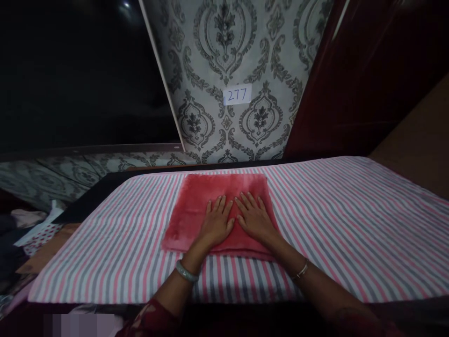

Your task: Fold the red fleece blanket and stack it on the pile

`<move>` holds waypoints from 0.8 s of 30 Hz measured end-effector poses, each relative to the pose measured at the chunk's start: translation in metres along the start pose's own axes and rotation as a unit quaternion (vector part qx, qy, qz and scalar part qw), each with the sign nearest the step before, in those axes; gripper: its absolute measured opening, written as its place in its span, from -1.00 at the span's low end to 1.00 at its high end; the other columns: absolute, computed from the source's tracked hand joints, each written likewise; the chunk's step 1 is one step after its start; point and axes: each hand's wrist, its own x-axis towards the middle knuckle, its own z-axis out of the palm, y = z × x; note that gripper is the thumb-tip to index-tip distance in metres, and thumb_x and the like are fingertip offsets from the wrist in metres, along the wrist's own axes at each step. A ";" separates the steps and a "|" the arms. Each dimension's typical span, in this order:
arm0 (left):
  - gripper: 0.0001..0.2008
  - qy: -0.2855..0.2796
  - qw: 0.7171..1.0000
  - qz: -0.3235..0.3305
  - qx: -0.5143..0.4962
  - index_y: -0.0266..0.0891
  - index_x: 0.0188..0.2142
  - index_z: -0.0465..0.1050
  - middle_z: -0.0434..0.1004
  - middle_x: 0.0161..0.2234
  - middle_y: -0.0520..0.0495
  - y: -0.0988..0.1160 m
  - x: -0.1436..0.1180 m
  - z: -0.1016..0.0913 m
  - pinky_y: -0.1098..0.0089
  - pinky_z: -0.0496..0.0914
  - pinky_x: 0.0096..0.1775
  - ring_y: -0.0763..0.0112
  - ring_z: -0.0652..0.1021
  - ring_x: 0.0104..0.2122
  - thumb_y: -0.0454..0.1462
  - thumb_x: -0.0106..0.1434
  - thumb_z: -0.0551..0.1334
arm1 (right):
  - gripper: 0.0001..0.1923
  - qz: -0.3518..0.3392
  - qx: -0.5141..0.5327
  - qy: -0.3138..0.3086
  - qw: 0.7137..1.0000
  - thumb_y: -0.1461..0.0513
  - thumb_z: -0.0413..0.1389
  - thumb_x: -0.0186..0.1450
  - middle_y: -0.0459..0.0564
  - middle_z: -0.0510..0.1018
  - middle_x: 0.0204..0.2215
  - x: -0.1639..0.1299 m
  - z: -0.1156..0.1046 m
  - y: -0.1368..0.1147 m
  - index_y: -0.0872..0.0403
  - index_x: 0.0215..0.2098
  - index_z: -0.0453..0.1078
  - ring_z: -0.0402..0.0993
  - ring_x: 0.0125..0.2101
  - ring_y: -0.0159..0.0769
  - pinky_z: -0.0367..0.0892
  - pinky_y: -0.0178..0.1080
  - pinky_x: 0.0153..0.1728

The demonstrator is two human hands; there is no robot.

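Pressing flat, palms down with fingers spread, the left hand (215,222) and right hand (254,219) lie side by side on a folded red towel (196,206). Towel sits mid-surface on the striped sheet (333,220), long axis running away from the person. Paper label "277" (237,95) on patterned wall (224,56) behind.

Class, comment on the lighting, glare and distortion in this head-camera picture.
Head view: dim overall; the hands and red towel are lit, while the upper left is near black with one small glare spot. Wide-angle bending tilts the wall trim and curves the striped sheet.
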 end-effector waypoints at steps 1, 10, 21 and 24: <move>-0.42 0.007 1.000 0.000 -0.016 -0.16 0.29 0.18 0.03 0.36 -0.25 0.000 0.001 0.000 -0.05 -0.24 0.31 0.11 0.01 0.37 -0.19 0.28 0.12 | -0.42 0.003 -0.002 -0.002 1.000 0.17 -0.06 0.35 0.07 0.11 0.34 0.001 -0.001 0.000 0.07 0.33 0.14 -0.06 0.34 0.01 -0.17 0.16 0.29; -0.55 0.125 0.968 -0.058 -0.210 -0.04 0.07 0.44 0.23 0.29 -0.15 -0.011 -0.018 -0.047 -0.03 -0.38 0.30 0.07 0.10 0.34 -0.18 0.16 0.30 | -0.37 -0.022 0.013 -0.026 0.999 -0.05 -0.06 0.38 0.04 0.04 0.37 -0.030 -0.028 -0.004 -0.10 0.37 0.04 -0.15 0.35 0.08 -0.15 0.26 0.24; -0.40 0.017 0.981 -0.150 0.120 -0.25 0.32 0.12 -0.10 0.38 -0.32 -0.060 -0.046 -0.041 -0.20 0.17 0.15 -0.02 -0.04 0.37 -0.07 0.36 -0.01 | -0.33 -0.045 -0.010 0.007 0.999 -0.07 -0.05 0.37 -0.03 0.02 0.37 -0.072 -0.012 0.005 -0.14 0.39 -0.04 -0.20 0.36 0.07 -0.10 0.21 0.25; -0.40 0.009 0.980 -0.150 0.129 -0.24 0.33 0.10 -0.10 0.39 -0.30 -0.060 -0.045 -0.041 -0.16 0.23 0.13 -0.01 -0.03 0.37 -0.06 0.37 -0.04 | -0.34 -0.040 -0.011 0.009 0.999 -0.08 -0.05 0.37 -0.06 0.00 0.38 -0.072 -0.011 0.003 -0.16 0.38 -0.04 -0.21 0.36 0.05 -0.12 0.20 0.26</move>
